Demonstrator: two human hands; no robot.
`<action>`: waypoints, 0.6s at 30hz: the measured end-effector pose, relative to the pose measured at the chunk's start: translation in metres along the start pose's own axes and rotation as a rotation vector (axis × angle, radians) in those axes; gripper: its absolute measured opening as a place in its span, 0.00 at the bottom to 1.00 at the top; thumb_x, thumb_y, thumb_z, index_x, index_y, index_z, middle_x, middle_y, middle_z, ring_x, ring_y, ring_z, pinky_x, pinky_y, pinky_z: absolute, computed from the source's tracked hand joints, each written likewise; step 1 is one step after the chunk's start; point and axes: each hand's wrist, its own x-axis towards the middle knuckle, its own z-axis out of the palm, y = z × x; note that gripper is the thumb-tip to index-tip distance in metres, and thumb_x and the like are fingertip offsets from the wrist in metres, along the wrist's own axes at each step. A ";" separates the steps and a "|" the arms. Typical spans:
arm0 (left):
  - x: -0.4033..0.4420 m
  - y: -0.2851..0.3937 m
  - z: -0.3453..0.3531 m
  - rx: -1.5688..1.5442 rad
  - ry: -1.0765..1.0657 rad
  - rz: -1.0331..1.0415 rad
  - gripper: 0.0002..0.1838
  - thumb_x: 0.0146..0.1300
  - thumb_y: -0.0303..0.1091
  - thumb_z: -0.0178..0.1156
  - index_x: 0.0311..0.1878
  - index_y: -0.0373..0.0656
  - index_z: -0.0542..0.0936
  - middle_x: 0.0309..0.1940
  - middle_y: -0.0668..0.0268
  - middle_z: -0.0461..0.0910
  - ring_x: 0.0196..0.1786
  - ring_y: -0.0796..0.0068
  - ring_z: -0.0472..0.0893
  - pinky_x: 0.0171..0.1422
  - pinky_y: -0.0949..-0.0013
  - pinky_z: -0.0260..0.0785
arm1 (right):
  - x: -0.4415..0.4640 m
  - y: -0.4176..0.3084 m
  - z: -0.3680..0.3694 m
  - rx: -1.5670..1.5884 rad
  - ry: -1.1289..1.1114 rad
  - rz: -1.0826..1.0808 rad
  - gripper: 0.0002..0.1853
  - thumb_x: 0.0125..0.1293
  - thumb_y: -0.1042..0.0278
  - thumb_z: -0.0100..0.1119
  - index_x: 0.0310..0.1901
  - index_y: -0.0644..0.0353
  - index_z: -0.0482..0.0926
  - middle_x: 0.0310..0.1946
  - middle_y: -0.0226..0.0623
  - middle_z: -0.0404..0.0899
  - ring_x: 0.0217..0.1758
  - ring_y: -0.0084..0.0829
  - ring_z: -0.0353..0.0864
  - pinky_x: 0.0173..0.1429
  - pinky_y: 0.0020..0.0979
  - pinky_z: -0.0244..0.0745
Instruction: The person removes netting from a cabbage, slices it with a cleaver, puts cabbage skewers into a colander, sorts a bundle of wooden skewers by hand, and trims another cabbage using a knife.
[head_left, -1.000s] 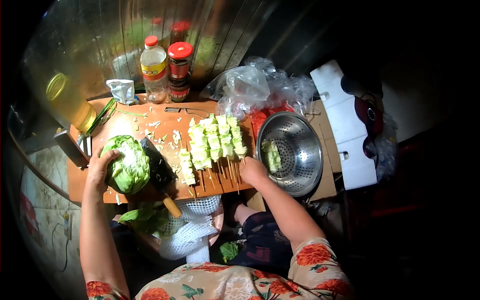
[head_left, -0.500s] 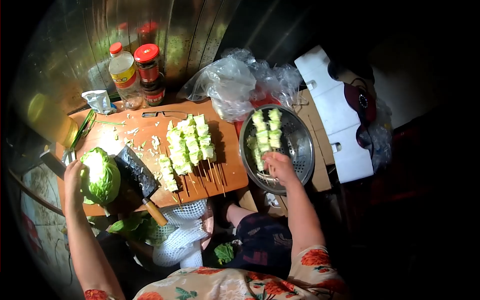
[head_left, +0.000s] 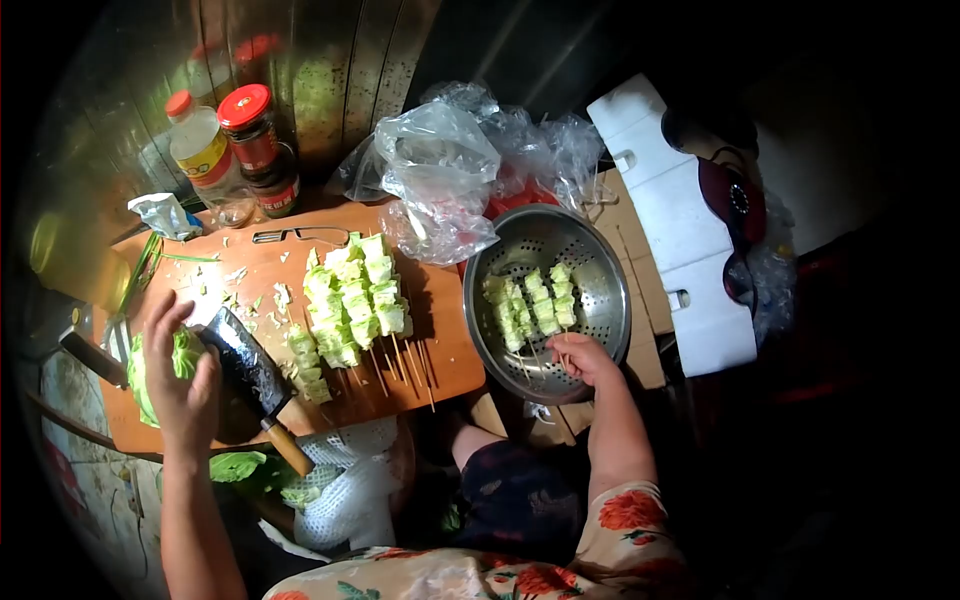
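Note:
My right hand (head_left: 588, 360) pinches the stick of a cabbage skewer (head_left: 563, 292) low inside the metal colander (head_left: 478, 345). More skewers (head_left: 510, 312) of pale green pieces lie beside it on the perforated bottom. Over a head of cabbage (head_left: 150, 385) at the board's left end, my left hand (head_left: 183, 375) is raised with fingers apart, holding nothing and partly covering the cabbage. A cleaver (head_left: 245, 362) with a wooden handle lies just right of that hand. Several finished skewers (head_left: 350, 295) are stacked on the wooden board (head_left: 445, 350), sticks toward me.
Behind the board stand a plastic bottle (head_left: 208, 160) and red-lidded jars (head_left: 253, 135). Clear plastic bags (head_left: 440, 165) bunch up between board and colander. White foam (head_left: 680, 240) lies to the right. White netting (head_left: 345, 500) and leaves (head_left: 250, 467) are below the board.
My right hand has lowered the skewers it held down into the colander. My left hand has come off the cabbage, and its fingers have spread. The view has shifted slightly.

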 end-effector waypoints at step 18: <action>-0.027 0.040 0.038 -0.167 -0.346 -0.111 0.27 0.43 0.20 0.55 0.52 0.39 0.75 0.62 0.55 0.65 0.64 0.58 0.69 0.68 0.61 0.61 | 0.043 -0.016 -0.004 -0.934 0.000 0.350 0.10 0.63 0.68 0.52 0.31 0.62 0.82 0.27 0.36 0.83 0.20 0.29 0.76 0.29 0.32 0.73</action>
